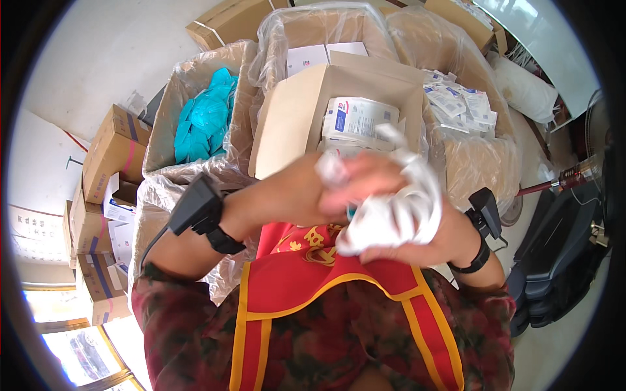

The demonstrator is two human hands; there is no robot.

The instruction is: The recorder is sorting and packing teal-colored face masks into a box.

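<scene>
In front of my body, my right hand (pixel 430 244) is wrapped round a bunched white thing (pixel 394 225), too blurred for its kind to show. My left hand (pixel 362 179) lies against its upper left side, with the fingers smeared by motion. A small teal bit (pixel 352 212) shows between the two hands. Just beyond them stands an open cardboard box (pixel 290 127) with its flaps up. White flat packets with blue print (pixel 365 117) are stacked inside; the hands hide part of its near side.
On the left, a plastic-lined carton (pixel 160 146) holds teal flat pieces (pixel 205 120). To the right, another lined carton (pixel 482 163) holds many loose white packets (pixel 463 104). Closed cartons (pixel 114 153) are piled at far left. A black padded chair (pixel 561 247) stands at right.
</scene>
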